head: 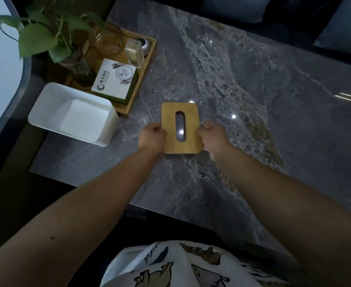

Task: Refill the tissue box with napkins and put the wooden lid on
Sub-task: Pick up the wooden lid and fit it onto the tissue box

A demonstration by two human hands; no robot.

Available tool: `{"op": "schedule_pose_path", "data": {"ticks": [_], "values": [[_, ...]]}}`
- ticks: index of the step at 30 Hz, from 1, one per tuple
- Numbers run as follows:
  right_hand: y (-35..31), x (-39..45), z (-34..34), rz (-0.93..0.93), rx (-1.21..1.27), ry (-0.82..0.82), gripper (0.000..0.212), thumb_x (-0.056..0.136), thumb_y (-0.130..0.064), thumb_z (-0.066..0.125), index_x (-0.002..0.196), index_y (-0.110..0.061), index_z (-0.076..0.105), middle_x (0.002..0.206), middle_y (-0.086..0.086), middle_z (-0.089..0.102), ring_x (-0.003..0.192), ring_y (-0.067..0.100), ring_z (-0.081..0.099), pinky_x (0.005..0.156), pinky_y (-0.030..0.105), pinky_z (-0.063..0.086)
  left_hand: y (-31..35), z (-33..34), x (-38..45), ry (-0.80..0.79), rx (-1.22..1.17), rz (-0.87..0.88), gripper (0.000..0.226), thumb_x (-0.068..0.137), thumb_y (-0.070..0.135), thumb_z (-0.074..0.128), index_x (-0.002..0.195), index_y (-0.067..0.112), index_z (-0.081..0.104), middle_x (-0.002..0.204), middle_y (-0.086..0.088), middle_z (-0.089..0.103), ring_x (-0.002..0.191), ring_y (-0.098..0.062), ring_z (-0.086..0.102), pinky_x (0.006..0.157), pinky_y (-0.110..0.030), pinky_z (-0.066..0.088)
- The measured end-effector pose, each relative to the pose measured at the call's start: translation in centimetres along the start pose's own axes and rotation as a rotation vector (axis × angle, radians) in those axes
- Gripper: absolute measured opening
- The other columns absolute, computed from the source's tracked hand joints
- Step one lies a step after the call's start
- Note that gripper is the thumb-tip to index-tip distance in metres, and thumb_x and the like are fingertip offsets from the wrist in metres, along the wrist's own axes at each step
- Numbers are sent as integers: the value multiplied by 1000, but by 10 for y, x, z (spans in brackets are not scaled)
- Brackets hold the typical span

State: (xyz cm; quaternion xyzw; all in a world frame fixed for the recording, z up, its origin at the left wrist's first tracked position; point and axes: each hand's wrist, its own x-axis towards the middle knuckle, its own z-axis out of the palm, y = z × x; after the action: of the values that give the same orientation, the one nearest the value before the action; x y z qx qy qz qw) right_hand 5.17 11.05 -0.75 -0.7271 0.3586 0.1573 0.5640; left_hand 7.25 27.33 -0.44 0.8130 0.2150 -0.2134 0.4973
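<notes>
The wooden lid (pixel 170 123), a tan rectangle with an oval slot in its middle, is over the grey marble table. My left hand (pixel 152 136) grips its left edge and my right hand (pixel 212 136) grips its right edge. Whether the lid rests on the table or is lifted off it I cannot tell. The white tissue box (pixel 46 108) stands open to the left near the table's corner, apart from the lid. White napkins (pixel 83 117) lie inside it, low in the box.
A wooden tray (pixel 147 63) behind the box holds a green-leafed plant in a glass jar (pixel 75 61), an amber glass (pixel 108 40), a clear toothpick holder (pixel 134 52), a small metal pot (pixel 143 44) and a printed carton (pixel 114 79). Dark cushions lie beyond the table's far edge.
</notes>
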Motion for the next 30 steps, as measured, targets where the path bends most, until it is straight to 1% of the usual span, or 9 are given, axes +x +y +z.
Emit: {"op": "schedule_pose_path", "data": {"ticks": [2, 4, 9, 12, 14, 17, 22, 27, 30], "values": [[-1, -2, -4, -12, 8, -16, 20, 93, -17, 50, 92, -8, 67, 100, 17, 69, 95, 35, 66, 84, 49, 56, 0, -1, -1, 11, -36, -14, 25, 94, 16, 49, 111, 16, 67, 85, 4, 60, 74, -13, 57, 75, -34, 54], [-6, -8, -5, -37, 23, -17, 25, 96, -14, 49, 82, -23, 68, 95, 5, 71, 88, 25, 67, 82, 44, 58, 1, -2, -6, 20, -67, -11, 22, 95, 17, 51, 109, 15, 68, 83, 5, 61, 75, -14, 58, 77, -36, 55], [-22, -17, -4, -146, 31, -30, 32, 97, -13, 45, 84, -29, 70, 95, 3, 71, 94, 27, 67, 88, 47, 55, 3, -13, -26, 57, -142, 60, 23, 95, 25, 53, 110, 18, 68, 92, 1, 69, 88, -19, 66, 73, -34, 55], [-44, -21, 1, -249, -20, -37, 29, 97, -16, 45, 110, -26, 69, 105, -4, 69, 83, 9, 62, 77, 25, 54, 7, -26, -40, 95, -213, 108, 29, 97, 28, 53, 123, 18, 62, 103, -2, 71, 87, -17, 67, 70, -29, 53], [-63, -23, 7, -320, -82, -54, 34, 98, -20, 46, 129, -19, 60, 124, -4, 63, 92, 4, 59, 74, 13, 46, 8, -37, -48, 150, -246, 131, 32, 97, 29, 54, 128, 21, 58, 101, -1, 71, 79, -12, 66, 65, -26, 52], [-90, -29, 27, -420, -165, -138, 37, 98, -24, 47, 134, -18, 56, 135, -3, 58, 100, 4, 59, 74, 5, 43, 5, -56, -57, 235, -323, 144, 38, 96, 31, 54, 133, 25, 55, 98, 4, 72, 80, -15, 68, 66, -32, 56], [-126, -37, 75, -553, -280, -324, 37, 96, -30, 50, 131, -26, 58, 134, -6, 59, 113, 9, 58, 82, 18, 43, -4, -90, -71, 363, -447, 124, 40, 98, 25, 54, 137, 24, 48, 83, 4, 67, 60, 3, 64, 50, -12, 46], [-149, -39, 123, -620, -362, -441, 36, 96, -31, 52, 130, -24, 59, 138, -5, 55, 117, 6, 51, 90, 20, 41, -19, -118, -69, 489, -495, 61, 53, 96, 32, 56, 146, 24, 40, 85, 6, 66, 79, -6, 67, 65, -20, 48], [-156, -36, 144, -632, -421, -476, 36, 97, -31, 51, 131, -23, 59, 138, -5, 54, 115, 5, 49, 92, 20, 39, -24, -126, -65, 521, -526, 46, 53, 97, 31, 55, 146, 25, 38, 82, 7, 62, 80, -7, 65, 65, -17, 46]]}}
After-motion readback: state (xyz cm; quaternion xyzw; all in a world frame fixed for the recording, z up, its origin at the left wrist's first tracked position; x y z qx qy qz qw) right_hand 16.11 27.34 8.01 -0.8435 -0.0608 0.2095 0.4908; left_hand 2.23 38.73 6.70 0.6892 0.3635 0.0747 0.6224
